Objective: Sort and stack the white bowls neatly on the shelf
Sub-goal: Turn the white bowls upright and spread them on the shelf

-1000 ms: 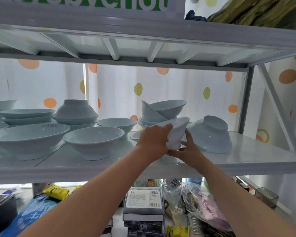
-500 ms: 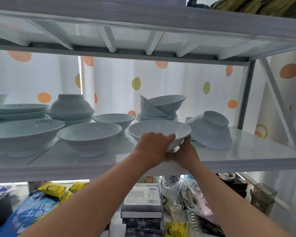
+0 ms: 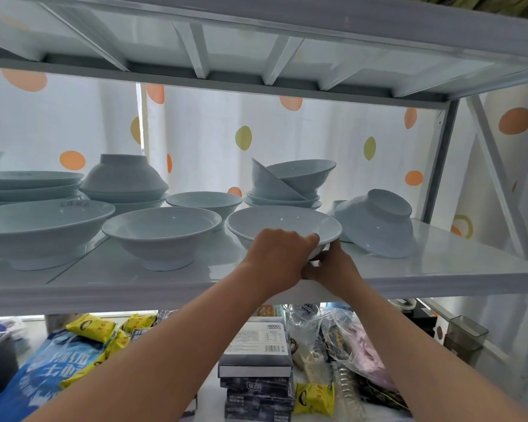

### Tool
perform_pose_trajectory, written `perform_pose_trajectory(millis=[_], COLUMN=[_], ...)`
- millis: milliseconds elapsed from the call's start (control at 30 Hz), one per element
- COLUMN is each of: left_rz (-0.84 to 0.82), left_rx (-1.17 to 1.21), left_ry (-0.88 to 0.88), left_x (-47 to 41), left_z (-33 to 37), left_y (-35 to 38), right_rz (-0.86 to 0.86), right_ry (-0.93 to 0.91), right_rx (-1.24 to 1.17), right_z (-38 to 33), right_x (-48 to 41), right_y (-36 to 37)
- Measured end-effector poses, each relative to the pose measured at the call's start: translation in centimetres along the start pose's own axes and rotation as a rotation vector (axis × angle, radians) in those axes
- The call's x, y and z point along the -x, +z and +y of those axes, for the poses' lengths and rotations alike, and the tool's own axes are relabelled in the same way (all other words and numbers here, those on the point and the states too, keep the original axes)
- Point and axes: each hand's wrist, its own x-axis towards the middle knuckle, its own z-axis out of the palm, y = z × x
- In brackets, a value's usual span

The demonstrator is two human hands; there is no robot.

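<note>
on shelf (image 3: 457, 260), front edge | white bowl (image 3: 282, 222) upright, between neighbour bowl (image 3: 162, 229) at left and tilted upside-down bowl (image 3: 378, 223) at right | left hand (image 3: 276, 257) curled over near rim | right hand (image 3: 333, 266) grips lower side | base hidden by hands

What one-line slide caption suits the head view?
Left hand and right hand hold a white bowl upright at the shelf front, beside a tilted bowl.
</note>
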Motion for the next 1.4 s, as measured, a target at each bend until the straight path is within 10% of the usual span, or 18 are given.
perform_pose_trajectory(millis=[1400], left_rz=[0.345], left_rx=[0.446], left_ry=[-0.245], left_x=[0.1], left_z=[-3.8], left_y=[3.4], right_rz=[0.018], right_ry=[-0.074], right_rx=[-0.279], right_z=[1.7], right_x=[0.4], right_y=[-1.0])
